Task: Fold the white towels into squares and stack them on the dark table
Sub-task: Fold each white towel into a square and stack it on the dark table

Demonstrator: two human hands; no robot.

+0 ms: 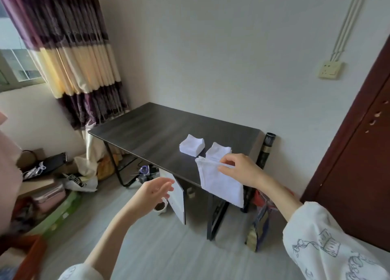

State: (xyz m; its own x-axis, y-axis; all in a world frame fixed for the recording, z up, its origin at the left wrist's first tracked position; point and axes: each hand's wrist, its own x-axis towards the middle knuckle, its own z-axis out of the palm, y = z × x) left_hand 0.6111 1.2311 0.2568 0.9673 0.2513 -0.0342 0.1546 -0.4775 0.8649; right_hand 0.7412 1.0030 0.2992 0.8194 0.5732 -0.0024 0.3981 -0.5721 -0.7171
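Standing on the floor below the near edge of the dark table (147, 130), a small white cup (160, 208) holds something dark brown; what it is cannot be told. Left of the table, a green crate (61, 212) sits among bags and boxes, its contents too blurred to name.

Reaching forward from a white printed sleeve (325, 244), the right hand (240, 170) hangs over the table's near right corner. Its thumb and fingers are curled and pinch the top edge of an unfolded white towel (221, 182), which droops from that grip over the table's near edge. The left hand (156, 192) is raised in the air in front of the table, lower and to the left, palm turned inward, fingers spread and relaxed, holding nothing. It is near the hanging towel's left side but apart from it.

On the tabletop, two lots of folded towels lie just beyond the right hand. A neat stack of folded squares (192, 145) sits to the far left of the held towel, and a second folded towel (217, 152) lies just beside the stack, its near edge meeting the pinched towel's top edge. A dark tube (266, 147) stands against the wall by the table's right end, near a dark red door (358, 153).
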